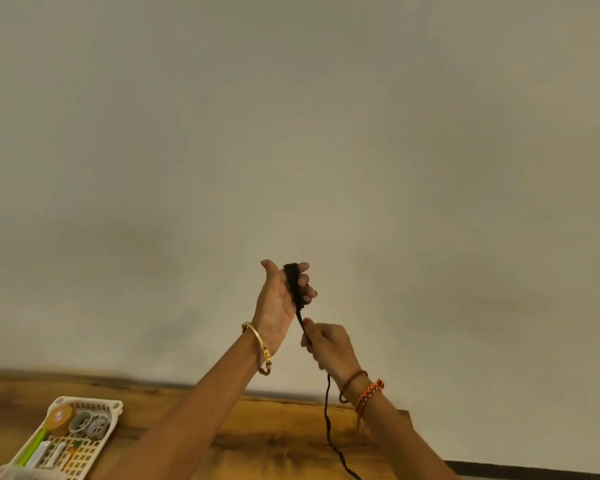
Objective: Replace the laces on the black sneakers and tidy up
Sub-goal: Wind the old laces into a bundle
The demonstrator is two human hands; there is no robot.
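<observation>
2 hands were raised in front of a plain, matte beige wall (pixel 326 133). 1 black lace (pixel 296 289), a soft braided cord, was wound in several loops around the fingers of the left hand (pixel 279 296); that hand stood upright, palm toward the camera, thumb up, its grip curled on the coil. The right hand (pixel 328 346), just below, pinched the same lace between thumb and fingers, grip clamped on the cord. From there the free length hung slack and wavy down past the right wrist and out of view at the bottom edge, over the table (pixel 274 431).

Left wrist: 1 rigid gold bangle (pixel 262 351), shiny metal. Right wrist: 1 dark brown round band (pixel 350 384) and 1 twisted orange-and-red thread (pixel 369 393) with loose ends.

Table: brown wood, visible grain, dark irregular back edge against the wall. At lower left, 1 cream plastic basket (pixel 94 441) with a square-grid bottom held about 3 round spool-like items, 1 green stick and a few small pale pieces; details too small to identify.
</observation>
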